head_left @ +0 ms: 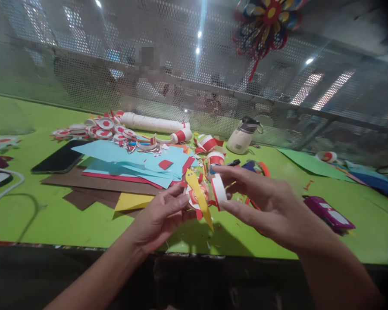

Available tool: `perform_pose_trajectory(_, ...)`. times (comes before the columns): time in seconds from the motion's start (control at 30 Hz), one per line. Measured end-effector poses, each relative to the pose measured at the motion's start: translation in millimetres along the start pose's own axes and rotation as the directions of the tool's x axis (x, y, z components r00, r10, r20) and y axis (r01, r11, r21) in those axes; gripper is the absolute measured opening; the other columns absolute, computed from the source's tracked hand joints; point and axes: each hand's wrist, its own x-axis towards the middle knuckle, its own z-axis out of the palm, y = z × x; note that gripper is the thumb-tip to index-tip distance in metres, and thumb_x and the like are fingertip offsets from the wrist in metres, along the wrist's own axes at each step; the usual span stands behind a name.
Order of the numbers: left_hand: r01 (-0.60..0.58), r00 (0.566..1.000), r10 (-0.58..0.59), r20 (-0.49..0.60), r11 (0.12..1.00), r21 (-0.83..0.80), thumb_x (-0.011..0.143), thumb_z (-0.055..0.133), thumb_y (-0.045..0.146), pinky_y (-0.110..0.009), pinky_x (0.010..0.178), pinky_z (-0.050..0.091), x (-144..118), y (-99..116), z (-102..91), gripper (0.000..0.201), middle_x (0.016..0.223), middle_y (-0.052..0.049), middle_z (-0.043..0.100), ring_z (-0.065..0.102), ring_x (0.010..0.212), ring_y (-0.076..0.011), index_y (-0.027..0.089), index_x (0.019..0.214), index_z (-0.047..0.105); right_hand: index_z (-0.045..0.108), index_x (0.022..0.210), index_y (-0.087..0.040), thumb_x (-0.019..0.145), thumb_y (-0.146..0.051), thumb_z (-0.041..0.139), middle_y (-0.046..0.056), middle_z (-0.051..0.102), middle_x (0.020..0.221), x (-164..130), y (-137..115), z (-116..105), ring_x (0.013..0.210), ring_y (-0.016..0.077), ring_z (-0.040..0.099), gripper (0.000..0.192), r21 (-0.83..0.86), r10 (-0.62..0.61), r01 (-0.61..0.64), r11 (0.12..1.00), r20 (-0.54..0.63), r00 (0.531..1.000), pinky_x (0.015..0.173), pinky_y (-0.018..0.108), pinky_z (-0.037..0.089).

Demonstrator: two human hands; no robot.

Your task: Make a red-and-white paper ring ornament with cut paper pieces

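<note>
My left hand [163, 215] is closed around a small paper craft [193, 199] in red and white. A long yellow paper strip [198, 193] with dark dots like eyes at its top end lies across it. In my right hand [271, 202], between thumb and fingers, is a short white paper-cup section [220, 189] with a red edge. It stands on its side close to the craft; whether the two are joined I cannot tell. Just beyond the hands is a red and white paper cup [215, 159], near a black pen [232, 163].
Coloured paper sheets [132, 161] and a black phone [56, 157] lie left. Behind them are a pile of red-white discs [100, 127] and a white tube [151, 122]. A bottle [242, 135] stands near the mesh screen [181, 82]. A purple device [329, 214] lies right.
</note>
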Motion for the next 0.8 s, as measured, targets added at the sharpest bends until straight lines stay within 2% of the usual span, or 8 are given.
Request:
perform_pose_trajectory(0.27, -0.013, 1.0, 0.013, 0.013, 0.999, 0.036, 0.078, 0.064, 0.012, -0.025, 0.074, 0.052, 0, -1, 1.0, 0.018, 0.094, -0.006, 0.068, 0.063, 0.079, -0.0126, 0.016, 0.095, 0.066, 0.056, 0.117, -0.023, 0.08, -0.037, 0.063, 0.005, 0.065, 0.103, 9, 0, 13, 0.087, 0.019, 0.06, 0.04, -0.117, -0.077, 0.073, 0.991, -0.036, 0.996, 0.075, 0.033, 0.051)
perform_pose_trajectory(0.43, -0.024, 1.0, 0.024, 0.001, 0.998, 0.056, 0.077, 0.065, 0.013, -0.025, 0.075, 0.051, 0, -2, 1.0, 0.019, 0.095, -0.006, 0.067, 0.062, 0.079, -0.0121, 0.015, 0.096, 0.066, 0.058, 0.114, -0.019, 0.08, -0.035, 0.063, 0.007, 0.063, 0.11, 10, 0, 19, 0.097, 0.0208, 0.058, 0.038, -0.211, -0.122, 0.115, 0.971, -0.02, 0.992, 0.086, 0.035, 0.046)
perform_pose_trajectory(0.8, -0.066, 0.998, 0.065, 0.012, 0.993, 0.099, 0.076, 0.065, 0.013, -0.024, 0.074, 0.048, -1, -3, 1.0, 0.024, 0.099, -0.008, 0.067, 0.062, 0.081, -0.0135, 0.015, 0.099, 0.066, 0.055, 0.118, -0.021, 0.081, -0.028, 0.062, 0.008, 0.057, 0.108, 8, 3, 25, 0.096, 0.0202, 0.054, 0.038, -0.258, -0.156, 0.15, 0.955, -0.004, 0.988, 0.086, 0.036, 0.046)
